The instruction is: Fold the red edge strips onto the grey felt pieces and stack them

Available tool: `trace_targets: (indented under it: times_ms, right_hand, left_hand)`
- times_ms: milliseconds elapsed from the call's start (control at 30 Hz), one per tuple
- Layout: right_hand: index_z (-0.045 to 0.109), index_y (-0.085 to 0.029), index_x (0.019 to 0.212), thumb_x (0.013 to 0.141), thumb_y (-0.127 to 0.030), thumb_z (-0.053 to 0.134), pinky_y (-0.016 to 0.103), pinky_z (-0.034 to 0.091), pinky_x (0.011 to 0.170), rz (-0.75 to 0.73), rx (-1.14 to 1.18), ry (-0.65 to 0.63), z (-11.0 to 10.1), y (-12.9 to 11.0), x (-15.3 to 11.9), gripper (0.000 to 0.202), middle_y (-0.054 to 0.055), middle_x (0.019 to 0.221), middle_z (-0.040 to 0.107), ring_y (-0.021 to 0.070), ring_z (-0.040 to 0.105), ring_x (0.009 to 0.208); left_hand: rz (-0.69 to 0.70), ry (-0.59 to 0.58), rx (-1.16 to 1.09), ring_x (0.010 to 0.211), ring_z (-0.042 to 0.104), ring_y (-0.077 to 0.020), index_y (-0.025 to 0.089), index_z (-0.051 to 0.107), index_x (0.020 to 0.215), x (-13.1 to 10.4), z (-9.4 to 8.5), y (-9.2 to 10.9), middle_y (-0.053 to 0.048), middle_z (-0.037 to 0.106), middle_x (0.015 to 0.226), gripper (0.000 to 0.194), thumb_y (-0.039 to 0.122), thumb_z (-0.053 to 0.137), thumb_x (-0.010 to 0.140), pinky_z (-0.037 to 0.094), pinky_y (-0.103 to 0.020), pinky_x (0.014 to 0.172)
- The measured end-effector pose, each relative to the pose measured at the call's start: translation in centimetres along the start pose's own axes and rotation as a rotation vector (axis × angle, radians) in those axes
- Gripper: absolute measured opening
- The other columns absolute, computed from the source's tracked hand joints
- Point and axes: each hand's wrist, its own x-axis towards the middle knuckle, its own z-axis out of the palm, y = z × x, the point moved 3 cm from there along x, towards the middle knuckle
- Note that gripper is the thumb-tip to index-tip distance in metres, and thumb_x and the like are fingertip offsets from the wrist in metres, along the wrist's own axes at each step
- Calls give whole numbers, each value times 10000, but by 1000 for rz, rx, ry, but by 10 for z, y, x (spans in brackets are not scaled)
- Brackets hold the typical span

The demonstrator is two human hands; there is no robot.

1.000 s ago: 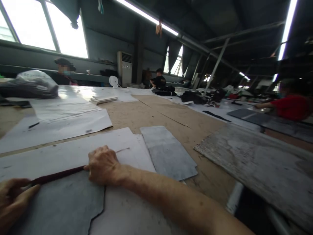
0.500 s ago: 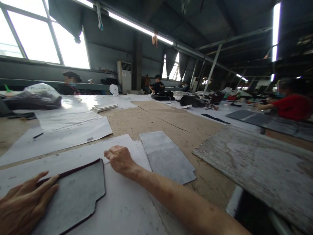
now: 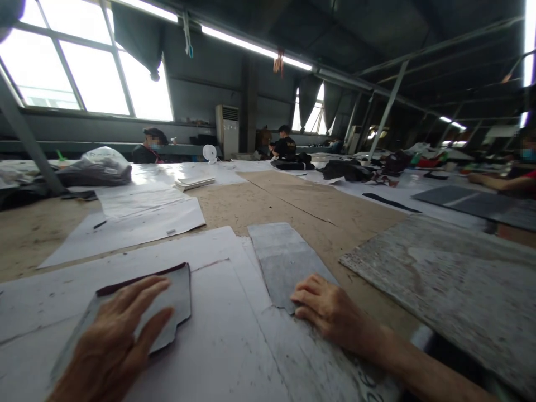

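Note:
A grey panel [image 3: 178,301] with a dark maroon strip along its far edge lies on white paper at the left. My left hand [image 3: 121,329] rests over it, fingers apart, covering its middle. Farther right, a second grey panel [image 3: 278,257] lies flat, with a notched near end. My right hand [image 3: 324,304] has its fingers curled together on that near end, hiding part of it; the fingertips' underside does not show.
White paper sheets [image 3: 234,357] lie under the hands on a brown board [image 3: 272,206]. A worn, stained board [image 3: 452,285] is at the right. White pads [image 3: 195,183], a small fan [image 3: 209,153] and a plastic bag [image 3: 106,162] stand farther back. Other people sit around the large table.
My right hand has moved right and nearer, from the far corner of the maroon-edged panel onto the other grey panel. My left hand has shifted over its panel. The view has turned left.

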Motion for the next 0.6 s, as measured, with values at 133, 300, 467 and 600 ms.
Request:
trace_targets:
  times_ms: [133, 300, 467, 600]
  right_hand:
    - [561, -160, 687, 841, -113, 383, 261, 417, 663, -69, -27, 57, 13, 4, 1, 240, 48, 704, 574, 142, 513, 683]
    - [500, -163, 708, 892, -198, 328, 222, 393, 527, 191, -60, 313, 8, 23, -2, 254, 20, 599, 549, 113, 522, 530]
    - [501, -168, 718, 863, -195, 327, 215, 384, 497, 275, -79, 369, 4, 25, -2, 228, 26, 614, 574, 107, 519, 504]
    - [545, -135, 753, 767, -279, 497, 278, 434, 617, 253, -170, 230, 4, 1, -1, 152, 82, 711, 600, 178, 564, 681]
  left_hand:
    - [218, -66, -228, 909, 596, -175, 234, 523, 1043, 4, 13, 72, -44, 608, 1044, 219, 326, 433, 866, 506, -280, 778]
    - [337, -232, -324, 989, 549, -182, 184, 514, 1103, 25, 37, 125, -71, 582, 1124, 266, 205, 429, 852, 479, -307, 848]
    - [285, -351, -225, 1014, 527, -186, 193, 558, 1046, 63, 77, 141, -53, 578, 1125, 230, 225, 447, 847, 430, -334, 898]
    - [285, -367, -252, 1079, 490, -259, 164, 561, 1057, 71, 97, 143, -114, 542, 1170, 275, 218, 371, 866, 380, -449, 910]
